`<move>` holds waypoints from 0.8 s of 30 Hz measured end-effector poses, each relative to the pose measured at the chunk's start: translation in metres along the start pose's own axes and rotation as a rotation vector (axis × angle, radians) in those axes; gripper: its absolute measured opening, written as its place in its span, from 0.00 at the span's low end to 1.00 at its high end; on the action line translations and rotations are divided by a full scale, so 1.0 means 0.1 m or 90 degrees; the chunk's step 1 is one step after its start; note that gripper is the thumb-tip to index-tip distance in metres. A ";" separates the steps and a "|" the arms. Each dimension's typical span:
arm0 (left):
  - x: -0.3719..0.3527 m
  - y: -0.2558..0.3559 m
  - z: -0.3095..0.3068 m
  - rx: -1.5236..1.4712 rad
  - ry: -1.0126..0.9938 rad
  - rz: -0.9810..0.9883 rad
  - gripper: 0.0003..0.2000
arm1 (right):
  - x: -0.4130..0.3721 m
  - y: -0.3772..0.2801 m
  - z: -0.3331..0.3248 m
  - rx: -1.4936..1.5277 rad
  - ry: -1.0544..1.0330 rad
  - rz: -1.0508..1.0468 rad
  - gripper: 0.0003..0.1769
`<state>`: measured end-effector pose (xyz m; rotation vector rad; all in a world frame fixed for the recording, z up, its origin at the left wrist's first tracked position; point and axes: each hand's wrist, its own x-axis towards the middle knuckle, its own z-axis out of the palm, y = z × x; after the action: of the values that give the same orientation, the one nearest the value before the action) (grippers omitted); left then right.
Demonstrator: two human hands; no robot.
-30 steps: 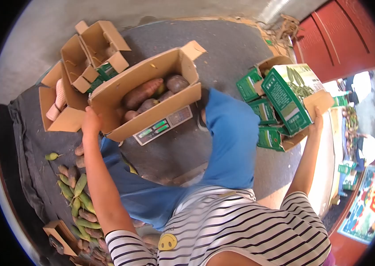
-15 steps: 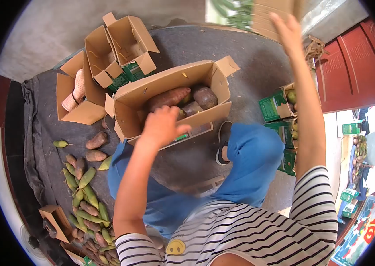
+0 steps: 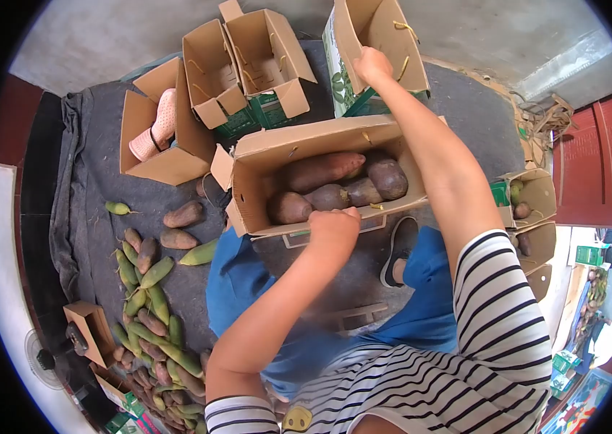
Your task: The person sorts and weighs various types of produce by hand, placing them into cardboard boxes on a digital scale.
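A cardboard box (image 3: 262, 226) holding several dark reddish root vegetables (image 3: 320, 171) stands open in front of my body. My left hand (image 3: 335, 226) is closed on its near rim, fingers over the edge. Beyond it at the top, my right hand (image 3: 374, 66) grips the near edge of another open carton (image 3: 349, 36), which has a green leaf print on its side and a yellow cord inside. No produce shows inside that carton.
Two open cartons (image 3: 208, 72) and a box with a pink patterned item (image 3: 165, 119) stand at the upper left. Green and brown roots (image 3: 154, 318) lie piled at the lower left. Filled boxes (image 3: 537, 195) stand at right, a fan (image 3: 47, 358) at far left.
My right hand has moved left and is now on the leaf-print carton beyond the filled box. My left hand has come out of the filled box onto its near rim.
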<state>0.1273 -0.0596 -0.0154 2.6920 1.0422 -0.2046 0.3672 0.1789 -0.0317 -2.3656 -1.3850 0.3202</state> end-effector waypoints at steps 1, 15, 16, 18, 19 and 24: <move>0.01 0.01 0.00 -0.008 -0.001 0.004 0.05 | 0.00 -0.06 0.05 -0.014 -0.008 -0.006 0.16; 0.00 -0.03 0.05 0.035 0.066 0.029 0.05 | -0.17 0.02 0.50 -0.207 -0.296 -0.268 0.21; 0.00 -0.04 0.05 0.034 0.076 0.035 0.04 | -0.17 0.05 0.37 -0.229 -0.301 -0.303 0.21; -0.03 -0.06 0.06 0.022 0.079 0.053 0.04 | -0.43 0.00 -0.10 -0.168 -0.293 -0.414 0.21; -0.02 -0.08 0.04 0.016 0.080 0.067 0.04 | -0.60 0.05 -0.30 -0.074 -0.246 -0.494 0.21; 0.02 -0.14 -0.01 -0.003 0.032 0.073 0.05 | -2.05 0.22 -1.39 0.160 -0.324 -0.528 0.17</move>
<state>0.1193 -0.0476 -0.0171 2.7562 0.8972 -0.1134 0.3371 -0.0380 0.0850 -1.3781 -2.2422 0.8113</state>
